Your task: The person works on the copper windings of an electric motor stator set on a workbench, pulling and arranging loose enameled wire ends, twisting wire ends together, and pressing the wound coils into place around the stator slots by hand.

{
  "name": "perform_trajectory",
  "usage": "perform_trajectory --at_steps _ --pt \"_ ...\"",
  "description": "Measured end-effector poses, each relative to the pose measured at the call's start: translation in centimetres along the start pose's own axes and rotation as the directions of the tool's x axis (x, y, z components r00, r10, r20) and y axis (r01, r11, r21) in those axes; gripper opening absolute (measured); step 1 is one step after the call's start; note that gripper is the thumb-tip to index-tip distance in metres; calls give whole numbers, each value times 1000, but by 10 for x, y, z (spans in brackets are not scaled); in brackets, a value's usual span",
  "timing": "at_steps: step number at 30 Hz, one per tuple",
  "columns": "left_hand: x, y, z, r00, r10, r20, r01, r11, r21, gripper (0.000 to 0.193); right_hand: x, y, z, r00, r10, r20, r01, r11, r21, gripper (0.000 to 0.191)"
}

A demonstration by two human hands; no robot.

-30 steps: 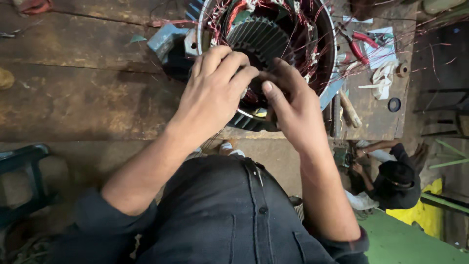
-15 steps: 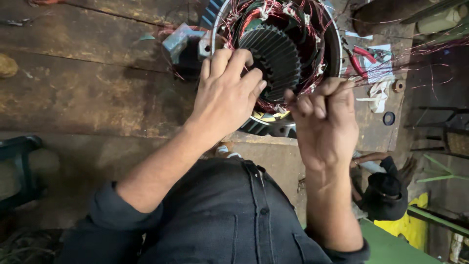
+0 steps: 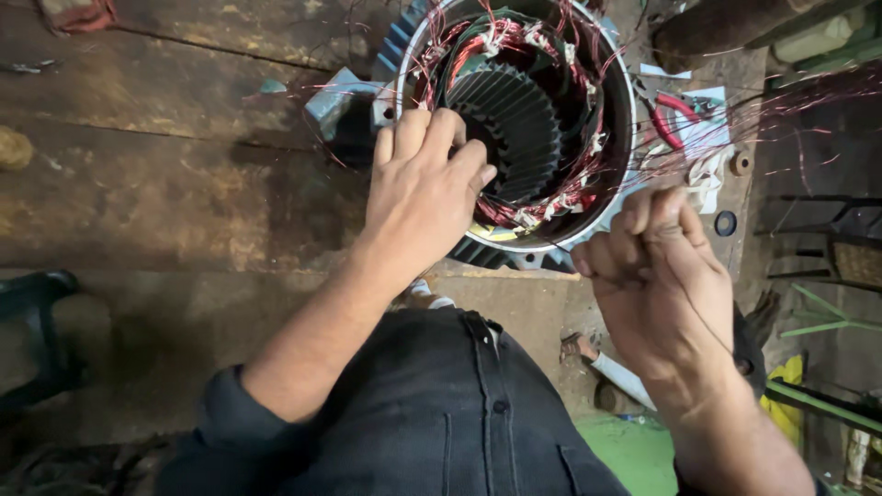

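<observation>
The round grey metal motor housing [image 3: 614, 197] lies on the worn wooden desk [image 3: 165, 174] with its open end up, and inside it sit a dark ribbed iron core [image 3: 514, 129] and, packed around that, reddish copper wire coils bound with pale ties [image 3: 551, 197]. The left hand [image 3: 418, 197] lies flat on the near rim of the housing, fingers together and stretched out, the fingertips [image 3: 450, 124] reaching over the coils to the edge of the core; its grip is open and clasps nothing. The right hand [image 3: 657, 276] is just beside the housing on its near right side, off the rim, its grip curled shut into a loose fist around a thin dark wire [image 3: 698, 308] that crosses the back of the hand; a fan of fine copper strands [image 3: 790, 101] runs away from above this grip toward the far right. Beyond the right grip, red-handled pliers [image 3: 678, 108] lie on a pale sheet [image 3: 712, 138], with a small black ring [image 3: 725, 222] nearer the knuckles. Half a second before, the right hand was touching the near rim beside the left; it has since drawn away toward the body, while the left hand has stayed on the coils.
</observation>
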State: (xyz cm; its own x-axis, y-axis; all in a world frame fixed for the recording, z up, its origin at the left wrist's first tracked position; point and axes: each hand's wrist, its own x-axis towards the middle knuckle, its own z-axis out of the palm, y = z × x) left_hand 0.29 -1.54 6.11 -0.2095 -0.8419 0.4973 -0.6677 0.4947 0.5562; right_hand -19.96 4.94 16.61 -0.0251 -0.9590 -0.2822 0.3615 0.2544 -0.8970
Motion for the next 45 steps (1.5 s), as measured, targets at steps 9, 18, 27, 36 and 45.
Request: perform_trajectory --at_steps 9,18,27,36,45 --pt "4 4 -5 1000 -14 15 14 1000 -8 16 -68 -3 -26 980 -113 -163 141 976 167 42" --pt "6 50 19 947 320 34 -313 941 -129 61 -128 59 -52 905 -342 -251 407 867 287 57" --pt "189 36 103 724 -98 683 576 630 -521 45 -135 119 -78 630 -628 457 705 709 2 58" --pt "33 69 26 941 331 -69 -326 943 66 81 -156 143 -98 695 -656 294 663 743 88 60" --pt "-66 99 46 762 645 56 -532 674 -512 52 -183 116 -101 911 -411 30 385 875 295 69"
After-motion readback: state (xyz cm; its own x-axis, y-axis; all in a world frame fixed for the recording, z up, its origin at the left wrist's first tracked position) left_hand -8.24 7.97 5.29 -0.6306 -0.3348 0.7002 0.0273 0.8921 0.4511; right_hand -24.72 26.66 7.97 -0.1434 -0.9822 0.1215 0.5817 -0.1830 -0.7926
